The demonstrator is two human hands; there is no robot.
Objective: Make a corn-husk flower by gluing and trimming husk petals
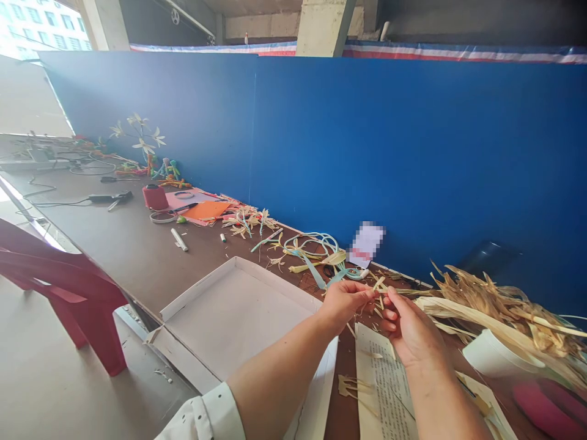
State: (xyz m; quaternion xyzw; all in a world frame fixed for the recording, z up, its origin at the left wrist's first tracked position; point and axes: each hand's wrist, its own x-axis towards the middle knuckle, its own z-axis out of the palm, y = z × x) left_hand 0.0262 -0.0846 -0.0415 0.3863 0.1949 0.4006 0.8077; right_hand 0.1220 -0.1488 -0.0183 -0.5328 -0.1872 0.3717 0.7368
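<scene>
My left hand (pixel 345 304) and my right hand (pixel 409 326) meet over the table near its back edge. Between their pinched fingertips is a small pale corn husk piece (pixel 378 285), with narrow strips sticking up and down from it. Its exact shape is partly hidden by the fingers. Just behind my left hand lie light blue cord loops (pixel 316 241) and yellowish husk flowers. Below my right hand a printed sheet (pixel 383 385) lies on the table, with a few husk scraps on it. Dried corn husks (pixel 495 299) are heaped to the right of my right hand.
An open white box lid (pixel 229 318) lies beneath my left forearm. At right stands a white cup (pixel 499 354). A blue partition (pixel 413 153) borders the table's back. Farther left are a red thread spool (pixel 153 197), orange paper (pixel 207 210) and a glue gun (pixel 110 197). A red chair (pixel 68 287) stands at left.
</scene>
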